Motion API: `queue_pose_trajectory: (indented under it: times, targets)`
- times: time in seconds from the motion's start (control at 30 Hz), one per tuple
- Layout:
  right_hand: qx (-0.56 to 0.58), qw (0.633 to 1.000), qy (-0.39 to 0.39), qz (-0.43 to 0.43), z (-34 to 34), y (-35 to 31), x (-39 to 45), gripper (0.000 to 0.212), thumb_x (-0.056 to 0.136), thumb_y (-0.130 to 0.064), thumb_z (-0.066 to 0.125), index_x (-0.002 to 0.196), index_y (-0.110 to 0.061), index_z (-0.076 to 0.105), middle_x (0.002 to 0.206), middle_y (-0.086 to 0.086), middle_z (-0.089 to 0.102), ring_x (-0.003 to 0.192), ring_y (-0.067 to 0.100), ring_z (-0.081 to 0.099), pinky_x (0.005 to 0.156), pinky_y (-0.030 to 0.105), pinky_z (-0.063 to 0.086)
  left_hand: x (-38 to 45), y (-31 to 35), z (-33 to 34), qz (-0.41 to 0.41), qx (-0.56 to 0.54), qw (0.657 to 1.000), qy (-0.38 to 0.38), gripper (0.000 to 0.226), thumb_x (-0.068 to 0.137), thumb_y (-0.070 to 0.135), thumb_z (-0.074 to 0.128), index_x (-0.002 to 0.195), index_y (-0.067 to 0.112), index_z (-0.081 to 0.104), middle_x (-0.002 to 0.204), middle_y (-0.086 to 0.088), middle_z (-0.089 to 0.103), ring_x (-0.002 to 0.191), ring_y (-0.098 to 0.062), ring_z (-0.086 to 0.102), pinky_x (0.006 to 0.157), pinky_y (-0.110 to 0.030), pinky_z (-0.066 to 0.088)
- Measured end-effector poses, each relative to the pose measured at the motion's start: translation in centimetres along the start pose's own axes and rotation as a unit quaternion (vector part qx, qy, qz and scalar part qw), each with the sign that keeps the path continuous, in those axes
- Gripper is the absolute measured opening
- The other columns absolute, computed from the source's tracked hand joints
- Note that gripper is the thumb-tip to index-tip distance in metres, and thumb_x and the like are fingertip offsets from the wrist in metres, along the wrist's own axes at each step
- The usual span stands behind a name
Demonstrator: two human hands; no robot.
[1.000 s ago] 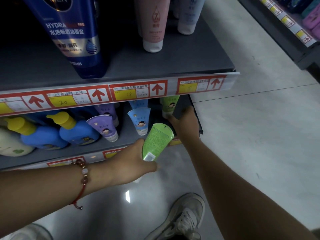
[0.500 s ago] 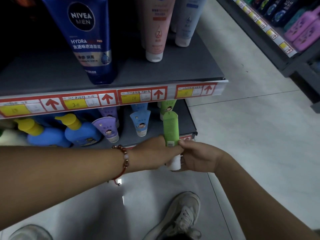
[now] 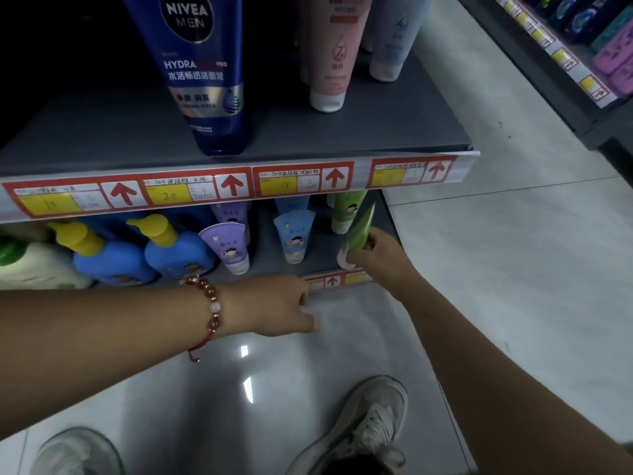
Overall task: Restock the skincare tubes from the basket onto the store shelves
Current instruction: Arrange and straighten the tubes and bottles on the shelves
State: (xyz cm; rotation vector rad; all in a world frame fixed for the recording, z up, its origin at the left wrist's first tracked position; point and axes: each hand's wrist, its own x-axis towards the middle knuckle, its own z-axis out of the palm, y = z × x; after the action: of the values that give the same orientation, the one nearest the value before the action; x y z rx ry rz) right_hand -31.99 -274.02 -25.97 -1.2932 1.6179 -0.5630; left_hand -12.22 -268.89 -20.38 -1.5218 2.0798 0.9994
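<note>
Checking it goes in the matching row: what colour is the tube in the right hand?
Green, with a white cap; the tube shows best in the head view.

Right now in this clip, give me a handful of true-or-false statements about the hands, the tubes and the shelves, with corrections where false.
1. The right hand grips a green tube at the right end of the lower shelf. True.
2. The left hand also holds a tube. False: it holds nothing, its fingers extended near the lower shelf's front edge.
3. A beaded bracelet sits on the left wrist. True.
4. The blue Nivea Men tube stands on the lower shelf. False: it stands on the upper shelf, cap down.
5. The purple tube stands to the right of the light blue tube. False: it stands to its left.
</note>
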Motion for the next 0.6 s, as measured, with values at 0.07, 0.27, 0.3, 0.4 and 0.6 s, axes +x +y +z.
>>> queue_pose_trajectory:
  times: [0.07,0.27,0.3,0.4,0.6]
  targets:
    - [-0.033,0.999,0.037,-0.008,0.7,0.7,0.3,0.024,0.08,-0.014,0.071,0.103,-0.014,0.061,0.089,-0.001,0.065,0.08,0.013,0.061,0.065,0.022,0.045,-0.3,-0.7,0.6,-0.006,0.004,1.0,-0.01,0.048,0.086,0.057,0.059,0.119,0.023,0.056,0.102,0.006,0.056,0.096,-0.016,0.056,0.084,-0.029,0.049]
    - [-0.095,0.99,0.098,-0.026,2.1,2.3,0.9,0.03,0.077,-0.014,0.076,0.1,-0.018,0.057,0.083,-0.008,0.06,0.07,0.006,0.056,0.062,0.022,0.043,-0.9,-1.8,1.3,-0.024,-0.013,0.999,-0.025,0.044,0.088,0.052,0.059,0.121,0.023,0.057,0.098,0.006,0.053,0.092,-0.016,0.054,0.074,-0.025,0.042]
    - [-0.106,0.989,0.104,-0.025,2.3,2.5,1.0,0.031,0.076,-0.017,0.077,0.1,-0.018,0.057,0.085,-0.007,0.06,0.072,0.009,0.056,0.064,0.025,0.046,-0.8,-1.9,1.3,-0.024,-0.022,0.999,-0.022,0.043,0.088,0.052,0.059,0.12,0.023,0.058,0.097,0.007,0.054,0.092,-0.016,0.055,0.074,-0.025,0.043]
    - [-0.099,0.99,0.098,-0.027,2.6,2.4,1.2,0.037,0.078,-0.021,0.077,0.11,-0.019,0.059,0.092,-0.006,0.061,0.079,0.011,0.058,0.067,0.024,0.05,-0.8,-2.0,1.1,-0.023,-0.045,0.999,-0.016,0.041,0.088,0.052,0.059,0.118,0.023,0.059,0.089,0.009,0.052,0.089,-0.016,0.055,0.072,-0.024,0.042]
    - [-0.199,0.976,0.063,-0.067,2.7,3.1,1.9,0.035,0.08,-0.027,0.072,0.113,-0.018,0.067,0.098,0.009,0.064,0.076,0.016,0.059,0.055,0.016,0.033,-1.0,-2.5,1.1,-0.025,-0.062,0.998,-0.017,0.037,0.088,0.05,0.06,0.112,0.022,0.061,0.08,0.013,0.05,0.082,-0.013,0.053,0.065,-0.024,0.041]
